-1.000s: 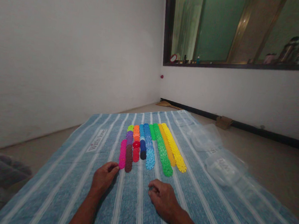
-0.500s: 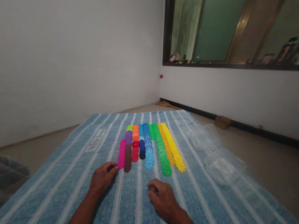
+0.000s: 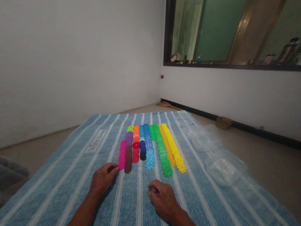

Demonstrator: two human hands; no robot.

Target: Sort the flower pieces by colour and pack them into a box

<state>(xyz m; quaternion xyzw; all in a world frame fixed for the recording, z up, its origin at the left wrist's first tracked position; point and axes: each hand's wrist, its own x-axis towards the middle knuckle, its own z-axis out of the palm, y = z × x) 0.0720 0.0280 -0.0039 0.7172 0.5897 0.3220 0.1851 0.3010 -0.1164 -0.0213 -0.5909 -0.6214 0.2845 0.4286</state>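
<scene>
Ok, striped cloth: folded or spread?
Spread: the striped cloth lies wide and broadly flat, with the colored disc rows laid out on top.

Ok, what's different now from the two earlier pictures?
Nothing visibly moved, was taken up or let go; the view only shifts very slightly. The left hand stays at the near end of the pink row, the right hand curled over the striped cloth. The coloured rows lie as before.
</scene>
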